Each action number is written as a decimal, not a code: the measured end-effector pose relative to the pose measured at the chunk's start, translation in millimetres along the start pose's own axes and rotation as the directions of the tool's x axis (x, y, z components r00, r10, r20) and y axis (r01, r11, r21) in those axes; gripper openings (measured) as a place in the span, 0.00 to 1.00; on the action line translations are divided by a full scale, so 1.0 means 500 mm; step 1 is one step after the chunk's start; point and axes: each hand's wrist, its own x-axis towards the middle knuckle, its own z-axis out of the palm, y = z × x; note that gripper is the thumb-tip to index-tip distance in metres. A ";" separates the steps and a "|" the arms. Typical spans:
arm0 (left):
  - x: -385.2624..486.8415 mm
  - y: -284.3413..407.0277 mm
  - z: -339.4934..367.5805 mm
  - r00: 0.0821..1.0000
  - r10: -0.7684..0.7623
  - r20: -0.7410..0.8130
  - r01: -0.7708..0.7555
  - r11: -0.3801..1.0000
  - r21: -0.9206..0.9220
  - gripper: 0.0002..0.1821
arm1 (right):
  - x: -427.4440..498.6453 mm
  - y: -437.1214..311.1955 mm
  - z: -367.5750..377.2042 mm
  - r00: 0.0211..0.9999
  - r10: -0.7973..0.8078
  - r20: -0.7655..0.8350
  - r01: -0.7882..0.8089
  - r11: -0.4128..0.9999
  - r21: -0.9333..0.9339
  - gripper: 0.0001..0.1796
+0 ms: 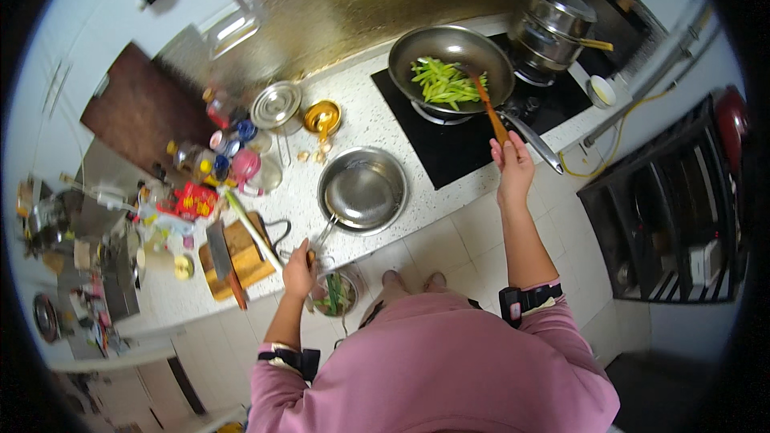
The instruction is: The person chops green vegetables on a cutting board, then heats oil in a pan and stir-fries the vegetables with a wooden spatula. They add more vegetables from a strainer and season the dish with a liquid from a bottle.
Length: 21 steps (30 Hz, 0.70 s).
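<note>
My right hand (515,169) grips the end of a wooden spatula (494,119). The spatula's far end rests among cut pale-green vegetable pieces (442,84) in a wok (409,42). The wok stands on the black glass gas hob (433,162), its metal handle (538,145) pointing towards me, just right of my hand. My left hand (298,272) is closed around the handle of a wire-mesh strainer (364,195). The strainer's bowl sits within a stainless-steel basin (398,216) on the speckled white worktop (421,192).
Left of the basin lie a wooden chopping board (240,261), a cleaver (221,252) and a long green-white stalk (252,228). Jars and bottles (252,171) crowd behind. A golden bowl (334,109) and lidded steel pot (277,105) stand farther back. Right are a steamer pot (556,18) and white bowl (600,91).
</note>
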 end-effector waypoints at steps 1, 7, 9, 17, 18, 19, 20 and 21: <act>0.004 -0.001 0.000 0.999 -0.036 0.013 0.036 0.999 -0.018 0.36 | -0.009 0.004 0.004 1.000 0.004 -0.015 -0.004 1.000 0.003 0.19; 0.052 0.078 -0.048 0.945 0.144 -0.295 -0.178 0.980 -0.092 0.31 | -0.062 0.044 0.030 0.996 -0.084 0.000 0.084 0.996 0.005 0.18; 0.096 0.147 -0.067 0.945 0.085 -0.317 -0.211 0.897 -0.388 0.27 | -0.084 0.054 0.034 0.995 -0.093 0.046 0.097 0.988 -0.117 0.20; 0.339 0.572 -0.020 0.835 0.202 0.512 0.521 0.010 -0.854 0.19 | -0.132 0.063 0.034 0.868 -0.065 0.493 0.255 0.909 -0.330 0.25; 0.349 0.600 -0.006 0.832 0.184 0.524 0.528 0.032 -0.849 0.17 | -0.129 0.053 0.025 0.842 -0.076 0.535 0.242 0.938 -0.247 0.27; 0.360 0.626 0.010 0.839 0.191 0.509 0.513 0.033 -0.858 0.14 | -0.107 0.035 0.012 0.780 -0.107 0.616 0.339 0.900 -0.273 0.30; 0.364 0.643 0.025 0.849 0.156 0.505 0.514 -0.024 -0.857 0.10 | -0.084 0.011 -0.006 0.725 -0.052 0.687 0.394 0.849 -0.352 0.32; 0.367 0.658 0.039 0.837 0.093 0.539 0.544 -0.038 -0.838 0.09 | -0.059 -0.017 -0.025 0.690 0.072 0.721 0.401 0.791 -0.462 0.34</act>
